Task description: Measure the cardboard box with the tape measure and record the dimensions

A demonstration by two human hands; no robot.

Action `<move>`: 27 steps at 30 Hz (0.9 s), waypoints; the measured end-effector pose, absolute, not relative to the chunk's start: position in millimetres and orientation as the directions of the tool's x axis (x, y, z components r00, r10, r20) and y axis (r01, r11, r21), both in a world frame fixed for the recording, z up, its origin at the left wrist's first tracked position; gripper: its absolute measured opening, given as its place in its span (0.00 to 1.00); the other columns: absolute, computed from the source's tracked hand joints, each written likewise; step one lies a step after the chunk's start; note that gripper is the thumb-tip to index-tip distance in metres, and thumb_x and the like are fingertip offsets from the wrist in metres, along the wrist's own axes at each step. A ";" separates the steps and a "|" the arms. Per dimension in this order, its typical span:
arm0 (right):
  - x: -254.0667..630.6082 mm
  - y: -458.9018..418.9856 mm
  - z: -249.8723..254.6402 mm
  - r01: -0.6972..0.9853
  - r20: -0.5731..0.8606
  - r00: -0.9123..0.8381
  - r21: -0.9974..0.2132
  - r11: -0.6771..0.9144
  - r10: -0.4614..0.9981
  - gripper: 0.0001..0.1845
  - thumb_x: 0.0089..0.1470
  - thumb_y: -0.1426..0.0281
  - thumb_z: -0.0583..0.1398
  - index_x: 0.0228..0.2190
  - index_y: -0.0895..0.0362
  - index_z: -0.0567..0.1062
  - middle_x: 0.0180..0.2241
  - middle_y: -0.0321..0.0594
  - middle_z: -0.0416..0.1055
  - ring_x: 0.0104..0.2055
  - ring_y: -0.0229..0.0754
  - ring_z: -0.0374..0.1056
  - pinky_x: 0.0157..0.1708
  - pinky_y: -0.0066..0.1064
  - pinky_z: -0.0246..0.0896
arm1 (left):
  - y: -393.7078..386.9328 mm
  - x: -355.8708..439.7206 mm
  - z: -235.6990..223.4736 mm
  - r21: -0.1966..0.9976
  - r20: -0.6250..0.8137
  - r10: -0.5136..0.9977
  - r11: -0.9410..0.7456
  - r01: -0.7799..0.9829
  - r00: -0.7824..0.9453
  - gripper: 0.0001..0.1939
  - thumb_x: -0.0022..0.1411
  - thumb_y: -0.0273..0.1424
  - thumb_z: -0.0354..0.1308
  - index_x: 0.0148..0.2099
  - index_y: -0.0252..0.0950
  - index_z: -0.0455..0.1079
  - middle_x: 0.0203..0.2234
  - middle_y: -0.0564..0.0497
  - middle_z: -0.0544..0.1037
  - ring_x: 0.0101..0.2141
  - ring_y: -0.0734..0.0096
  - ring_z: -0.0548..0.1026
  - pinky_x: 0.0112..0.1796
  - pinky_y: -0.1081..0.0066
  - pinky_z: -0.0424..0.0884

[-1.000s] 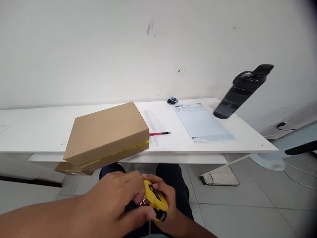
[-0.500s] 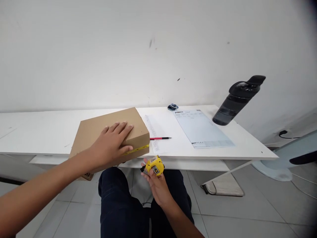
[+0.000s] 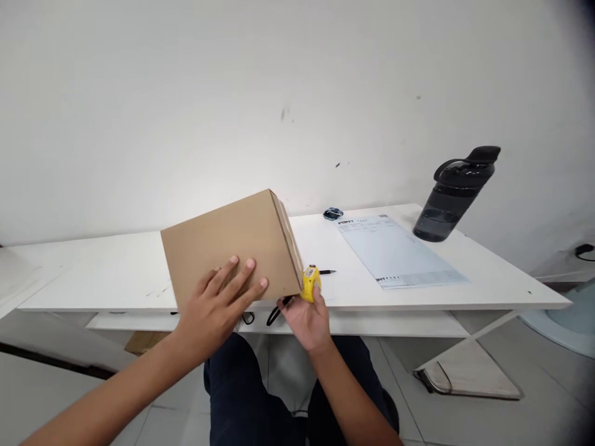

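A brown cardboard box (image 3: 227, 235) is tilted up at the front edge of the white table, its broad face turned toward me. My left hand (image 3: 220, 303) lies on the lower part of that face, fingers spread. In my right hand (image 3: 309, 322) is a yellow tape measure (image 3: 310, 283), held against the box's lower right corner. A black strap (image 3: 274, 316) hangs beside that hand. No blade of the tape shows from here. Behind the tape measure the dark tip of a pen (image 3: 328, 272) sticks out; the rest of the pen is hidden.
On the white table (image 3: 362, 297) a printed sheet (image 3: 400, 251) lies to the right, with a small blue-black item (image 3: 333, 214) near the wall. A dark water bottle (image 3: 453, 198) stands at the back right. Below is an open shelf (image 3: 372, 325).
The box has tilted up toward me and shifted right. My right hand has raised the tape measure from below the table edge to the box's corner. The yellow blade along the box's side is out of sight.
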State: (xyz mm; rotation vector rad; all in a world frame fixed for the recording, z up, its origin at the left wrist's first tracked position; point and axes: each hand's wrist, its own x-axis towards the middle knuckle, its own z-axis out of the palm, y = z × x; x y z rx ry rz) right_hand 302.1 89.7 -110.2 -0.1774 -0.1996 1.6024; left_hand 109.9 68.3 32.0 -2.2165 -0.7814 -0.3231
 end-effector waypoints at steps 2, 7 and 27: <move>315.0 103.2 -101.6 -0.976 0.063 0.044 -0.213 0.056 0.997 0.19 0.47 0.56 0.70 0.42 0.43 0.78 0.43 0.29 0.79 0.44 0.42 0.73 0.40 0.36 0.71 | 69.9 105.9 24.1 -0.562 0.487 0.380 -0.553 0.615 0.787 0.33 0.66 0.32 0.59 0.71 0.44 0.55 0.68 0.42 0.58 0.67 0.44 0.59 0.59 0.51 0.63; 348.0 130.9 -69.5 -0.969 0.233 0.031 -0.232 0.087 0.972 0.17 0.46 0.53 0.70 0.35 0.48 0.78 0.32 0.28 0.77 0.29 0.35 0.70 0.28 0.28 0.69 | 95.8 93.6 -1.9 -0.470 0.630 0.247 -0.634 0.615 0.736 0.52 0.61 0.35 0.65 0.75 0.40 0.34 0.72 0.37 0.38 0.71 0.44 0.44 0.63 0.46 0.56; 348.2 145.4 -8.4 -0.697 0.260 -0.364 -0.713 -0.077 0.894 0.19 0.48 0.55 0.68 0.31 0.55 0.71 0.21 0.28 0.69 0.14 0.26 0.51 0.15 0.21 0.50 | 131.1 97.3 -52.1 0.625 0.691 0.720 -0.557 0.547 -0.056 0.44 0.66 0.45 0.57 0.72 0.38 0.38 0.65 0.34 0.60 0.64 0.53 0.61 0.62 0.51 0.61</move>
